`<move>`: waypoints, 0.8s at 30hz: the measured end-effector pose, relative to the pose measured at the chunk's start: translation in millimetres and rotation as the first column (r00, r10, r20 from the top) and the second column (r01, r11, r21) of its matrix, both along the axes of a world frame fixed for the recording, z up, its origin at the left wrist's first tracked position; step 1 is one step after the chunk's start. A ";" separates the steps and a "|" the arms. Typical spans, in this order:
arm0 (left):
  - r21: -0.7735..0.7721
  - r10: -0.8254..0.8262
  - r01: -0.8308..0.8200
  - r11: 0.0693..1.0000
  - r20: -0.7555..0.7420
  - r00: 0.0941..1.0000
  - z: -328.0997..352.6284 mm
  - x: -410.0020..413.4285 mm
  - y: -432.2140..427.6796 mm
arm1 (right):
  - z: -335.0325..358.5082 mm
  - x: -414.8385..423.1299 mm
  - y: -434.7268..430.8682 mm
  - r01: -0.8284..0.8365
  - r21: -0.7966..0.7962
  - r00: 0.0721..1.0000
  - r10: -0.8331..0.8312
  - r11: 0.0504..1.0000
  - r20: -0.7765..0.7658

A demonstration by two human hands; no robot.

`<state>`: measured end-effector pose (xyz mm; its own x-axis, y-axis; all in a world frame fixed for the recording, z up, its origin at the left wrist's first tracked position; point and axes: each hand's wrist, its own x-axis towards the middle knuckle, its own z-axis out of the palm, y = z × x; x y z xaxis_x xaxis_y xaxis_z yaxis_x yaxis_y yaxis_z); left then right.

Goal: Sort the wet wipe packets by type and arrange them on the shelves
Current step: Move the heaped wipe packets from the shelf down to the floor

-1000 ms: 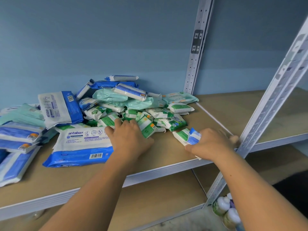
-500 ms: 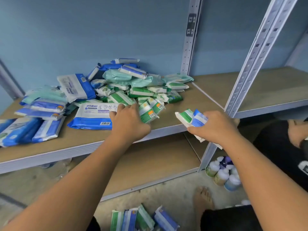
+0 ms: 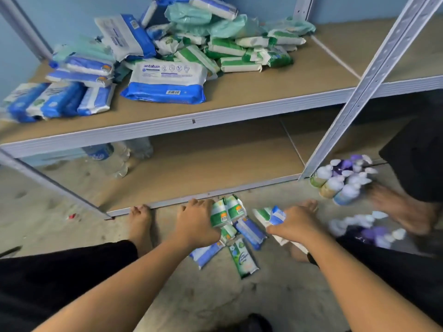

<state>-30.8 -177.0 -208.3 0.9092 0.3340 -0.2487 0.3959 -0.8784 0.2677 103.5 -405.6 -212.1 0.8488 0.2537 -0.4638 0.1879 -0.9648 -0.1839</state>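
My left hand grips two small green-and-white wipe packets low over the floor. My right hand holds a small green packet and a blue one together. Under both hands, several small blue and green packets lie on the concrete floor. A mixed pile of wipe packets fills the back of the upper shelf, with a large blue-and-white antabax pack in front and blue packs at the left.
The lower shelf board holds plastic water bottles at its left. Small capped bottles stand on the floor by the metal upright. More bottles and another person's blurred hand are at the right. My bare foot touches the shelf edge.
Both hands have dropped from the upper shelf to just above the floor, each carrying its packets. The view has tilted down, and the floor packets now lie under my hands.
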 end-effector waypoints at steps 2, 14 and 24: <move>-0.051 0.072 -0.081 0.995 -0.154 0.985 -41.8 -16.0 -5.8 | -31.9 -14.9 -2.5 0.022 -0.027 0.992 -0.025 0.999 -0.120; -0.082 0.058 -0.106 0.991 -0.451 0.891 -167.4 -62.2 -38.3 | -139.0 -66.8 -2.6 0.114 -0.192 0.942 -0.168 0.975 -0.291; -0.156 0.096 -0.142 0.977 -0.270 0.958 -192.4 -26.2 -28.8 | -158.8 -25.9 18.4 0.197 -0.061 0.931 -0.206 0.979 -0.302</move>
<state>-56.9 -205.8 -400.7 0.7613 0.3672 -0.5343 0.5710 -0.7701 0.2844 77.6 -387.2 -370.9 0.6972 0.0748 -0.7129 -0.0713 -0.9824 -0.1728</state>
